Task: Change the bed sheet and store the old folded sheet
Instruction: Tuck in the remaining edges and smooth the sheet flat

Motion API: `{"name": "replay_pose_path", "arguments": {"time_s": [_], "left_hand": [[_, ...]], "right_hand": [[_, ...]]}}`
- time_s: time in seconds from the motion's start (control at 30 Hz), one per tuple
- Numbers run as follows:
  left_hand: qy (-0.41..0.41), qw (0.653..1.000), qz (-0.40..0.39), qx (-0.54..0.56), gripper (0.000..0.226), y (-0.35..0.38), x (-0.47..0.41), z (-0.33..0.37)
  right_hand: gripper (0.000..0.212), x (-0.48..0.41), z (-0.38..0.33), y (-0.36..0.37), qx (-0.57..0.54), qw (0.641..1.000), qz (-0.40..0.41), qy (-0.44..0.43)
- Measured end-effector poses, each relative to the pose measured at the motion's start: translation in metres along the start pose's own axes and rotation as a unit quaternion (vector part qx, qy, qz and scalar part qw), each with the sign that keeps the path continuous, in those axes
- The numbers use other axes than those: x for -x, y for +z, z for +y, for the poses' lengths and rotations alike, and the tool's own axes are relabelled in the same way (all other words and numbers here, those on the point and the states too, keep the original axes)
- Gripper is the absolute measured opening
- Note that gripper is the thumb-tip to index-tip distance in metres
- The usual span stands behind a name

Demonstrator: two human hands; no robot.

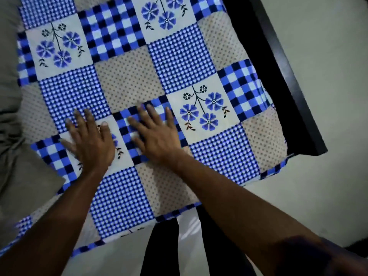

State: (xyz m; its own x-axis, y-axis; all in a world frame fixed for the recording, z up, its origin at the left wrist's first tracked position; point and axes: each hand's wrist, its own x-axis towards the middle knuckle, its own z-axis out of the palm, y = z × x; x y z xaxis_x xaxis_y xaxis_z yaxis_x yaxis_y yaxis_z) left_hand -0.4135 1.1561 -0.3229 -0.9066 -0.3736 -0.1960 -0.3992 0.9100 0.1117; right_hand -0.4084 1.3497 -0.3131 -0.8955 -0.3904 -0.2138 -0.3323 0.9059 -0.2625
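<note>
A blue, white and beige patchwork sheet (179, 56) with checks, dots and flower squares lies folded flat on the bed, its near edge hanging over the side. My left hand (89, 140) rests palm down on it with fingers spread, over a flower square. Just to its right my right hand (157, 134) also lies flat on the sheet, fingers apart, on a checked square. Neither hand holds anything. A plain grey sheet (12, 120) covers the bed to the left and runs under the patchwork sheet.
The dark bed frame (278, 72) runs diagonally along the right side of the sheet and ends in a corner. Pale floor (326, 116) lies beyond it and below. My dark trouser legs (159, 251) stand against the near bed edge.
</note>
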Motion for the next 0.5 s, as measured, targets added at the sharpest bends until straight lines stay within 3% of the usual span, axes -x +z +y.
{"name": "replay_pose_path", "arguments": {"time_s": [0.1,0.3,0.4,0.5], "left_hand": [[0.024,1.000,-0.001,-0.008,0.073,0.006,0.003,0.045],[0.206,0.978,-0.007,-0.038,0.075,0.036,0.041,0.210],[0.282,0.959,-0.036,-0.015,0.067,0.033,0.050,0.264],[0.239,0.968,-0.005,0.074,0.060,0.014,0.019,0.255]], "right_hand": [[0.072,-0.006,0.087,-0.020,-0.021,0.992,0.040,0.119],[0.080,0.032,0.233,-0.049,-0.083,0.940,0.060,0.325],[0.071,0.028,0.235,-0.061,-0.076,0.943,0.095,0.310],[0.061,-0.007,0.196,-0.071,-0.089,0.960,0.136,0.228]]}}
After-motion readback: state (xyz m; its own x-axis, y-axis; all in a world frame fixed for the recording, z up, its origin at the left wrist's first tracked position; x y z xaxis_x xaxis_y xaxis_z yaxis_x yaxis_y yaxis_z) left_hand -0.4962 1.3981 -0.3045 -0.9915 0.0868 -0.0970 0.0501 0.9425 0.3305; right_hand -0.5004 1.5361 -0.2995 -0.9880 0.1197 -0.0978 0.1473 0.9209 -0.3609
